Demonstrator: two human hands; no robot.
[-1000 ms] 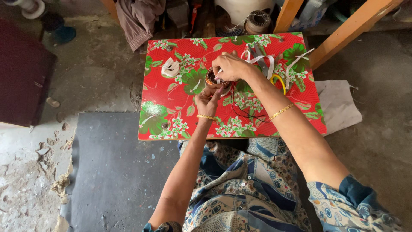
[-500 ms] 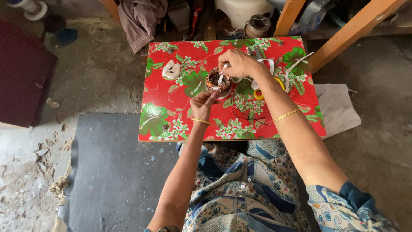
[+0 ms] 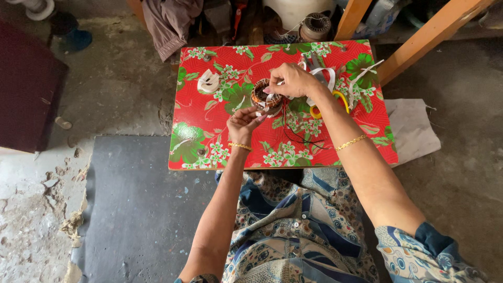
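gripping copper coil [image 3: 260, 96] — left hand [image 3: 242, 121], right hand [image 3: 292, 81]

Clutter I see around the work spot.
Red floral desk [image 3: 209, 141] on a concrete floor [image 3: 115, 84]; dark mat [image 3: 136, 209] below-left, grey cloth [image 3: 170, 21] at the desk's far edge, white paper sheet [image 3: 414, 131] on the right, orange wooden beams [image 3: 429, 31] top right.

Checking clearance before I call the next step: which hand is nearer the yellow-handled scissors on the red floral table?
Right. The right hand sits just beside the yellow-handled scissors, up-left of them; the left hand is farther away, beyond the round copper-wound coil.
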